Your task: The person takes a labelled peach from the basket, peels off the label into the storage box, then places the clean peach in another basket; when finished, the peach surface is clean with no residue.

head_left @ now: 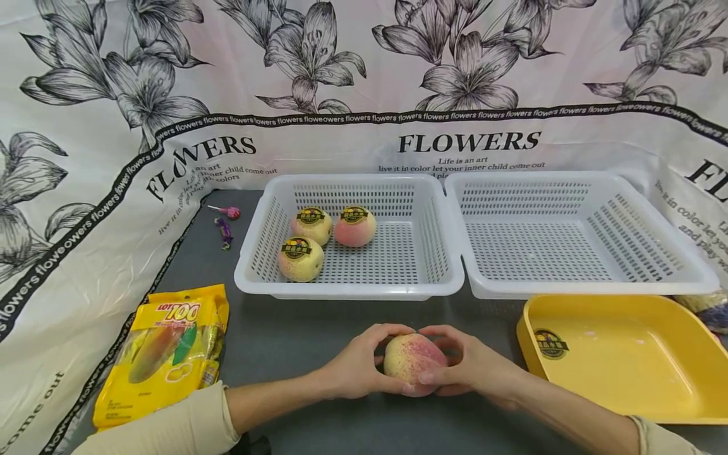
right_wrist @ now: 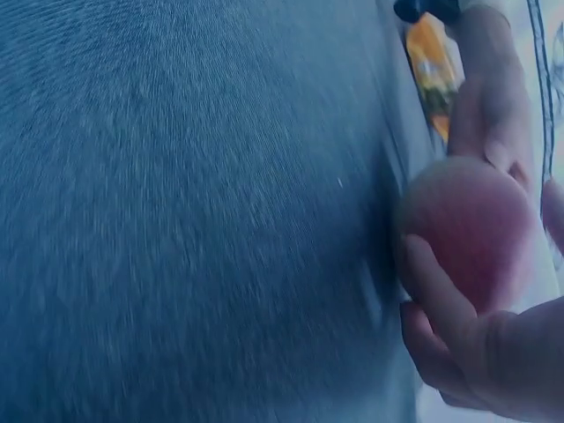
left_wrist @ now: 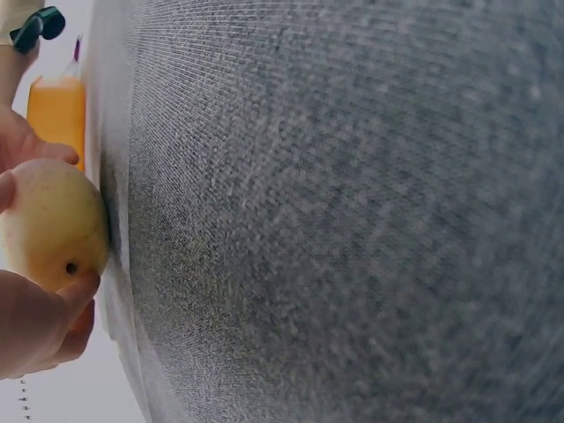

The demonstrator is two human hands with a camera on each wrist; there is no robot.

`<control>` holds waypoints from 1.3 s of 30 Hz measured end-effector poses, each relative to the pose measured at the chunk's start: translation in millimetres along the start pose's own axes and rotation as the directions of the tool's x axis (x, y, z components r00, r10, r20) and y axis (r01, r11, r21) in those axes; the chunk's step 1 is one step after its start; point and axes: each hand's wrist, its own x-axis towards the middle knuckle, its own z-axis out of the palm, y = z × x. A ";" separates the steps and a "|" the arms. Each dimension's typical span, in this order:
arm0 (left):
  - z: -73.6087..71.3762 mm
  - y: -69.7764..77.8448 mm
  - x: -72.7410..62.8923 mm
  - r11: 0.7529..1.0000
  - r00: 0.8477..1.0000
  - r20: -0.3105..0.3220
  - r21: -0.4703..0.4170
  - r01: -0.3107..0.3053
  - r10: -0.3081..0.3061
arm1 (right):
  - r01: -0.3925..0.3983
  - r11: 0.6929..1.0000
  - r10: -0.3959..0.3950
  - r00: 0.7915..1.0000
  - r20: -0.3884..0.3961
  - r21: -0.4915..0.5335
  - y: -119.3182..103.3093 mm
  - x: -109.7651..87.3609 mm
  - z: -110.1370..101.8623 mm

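On the near middle of the tabletop (head_left: 296, 341), left hand (head_left: 359, 365) and right hand (head_left: 476, 368) had fingers clamped on opposite sides of a peach (head_left: 412, 360), probably because something so round could roll.

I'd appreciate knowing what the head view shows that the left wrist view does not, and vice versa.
Of the two, only the head view shows the three stickered peaches in a white basket, the yellow snack bag and the lollipop. Only the left wrist view shows the dark hollow in the held peach. Both show that peach between the left hand and the right hand, and the grey tabletop.
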 end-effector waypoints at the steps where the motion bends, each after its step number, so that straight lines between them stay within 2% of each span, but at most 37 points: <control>1: 0.2 -0.3 0.1 1.000 1.000 0.001 0.008 0.003 -0.003 | 0.001 1.000 -0.001 1.000 -0.004 -0.005 0.8 1.3 2.1; 4: -1.6 0.4 1.2 1.000 1.000 0.018 0.024 -0.001 0.001 | 0.006 1.000 -0.006 1.000 -0.012 -0.002 2.7 3.2 5.0; 7: -10.6 9.6 1.8 0.997 1.000 0.015 0.077 -0.024 0.023 | 0.013 1.000 -0.013 1.000 -0.007 0.010 3.6 4.2 5.1; 10: -29.7 31.1 1.0 0.995 0.997 0.006 0.071 -0.072 0.071 | 0.012 1.000 -0.012 1.000 -0.001 0.016 3.5 4.9 4.9; 14: -68.5 69.3 -4.0 0.981 0.981 -0.049 -0.042 -0.189 0.187 | 0.002 1.000 -0.001 1.000 -0.008 0.013 2.7 6.4 5.1; 15: -80.0 77.0 -5.4 0.971 0.971 -0.081 -0.059 -0.230 0.225 | 0.001 1.000 -0.001 1.000 -0.009 0.014 2.7 6.8 5.3; 17: -104.0 87.9 -9.5 0.959 0.943 -0.197 -0.043 -0.282 0.268 | 0.002 1.000 -0.002 1.000 -0.015 0.017 3.0 7.4 5.8; 18: -116.3 90.4 -11.4 0.955 0.922 -0.265 -0.017 -0.296 0.281 | 0.004 1.000 -0.004 1.000 -0.017 0.017 3.3 7.7 6.1; 20: -140.0 88.5 -14.6 0.956 0.871 -0.404 0.035 -0.292 0.281 | 0.007 1.000 -0.007 1.000 -0.022 0.020 3.9 8.0 6.9; 21: -151.1 84.4 -16.2 0.961 0.843 -0.466 0.065 -0.269 0.267 | 0.008 1.000 -0.007 1.000 -0.025 0.021 4.1 8.0 7.2; 23: -170.2 72.7 -19.7 0.978 0.795 -0.570 0.126 -0.163 0.206 | 0.010 1.000 -0.010 1.000 -0.030 0.022 4.7 8.1 7.8; 25: -184.5 58.0 -23.6 0.986 0.763 -0.632 0.166 -0.036 0.134 | 0.012 1.000 -0.011 0.999 -0.031 0.025 5.3 8.3 8.1; 26: -189.8 50.3 -26.2 0.985 0.752 -0.654 0.168 0.032 0.087 | 0.014 1.000 -0.013 0.999 -0.032 0.028 5.7 8.4 8.3; 27: -193.7 43.0 -29.0 0.984 0.748 -0.663 0.156 0.091 0.036 | 0.014 0.999 -0.013 0.999 -0.033 0.030 6.1 8.7 8.3; 29: -198.5 29.2 -35.3 0.979 0.758 -0.649 0.107 0.175 -0.064 | 0.014 0.999 -0.013 0.999 -0.035 0.031 6.9 9.3 8.5; 32: -199.3 13.0 -45.1 0.973 0.783 -0.590 -0.020 0.228 -0.195 | 0.013 0.999 -0.012 0.999 -0.040 0.029 7.5 10.1 8.9; 35: -196.2 2.6 -51.6 0.965 0.812 -0.521 -0.134 0.226 -0.263 | 0.015 1.000 -0.014 0.999 -0.045 0.025 7.5 10.6 9.2; 39: -191.1 -3.0 -54.1 0.960 0.835 -0.488 -0.231 0.157 -0.254 | 0.021 0.999 -0.019 0.999 -0.049 0.029 7.8 10.9 9.3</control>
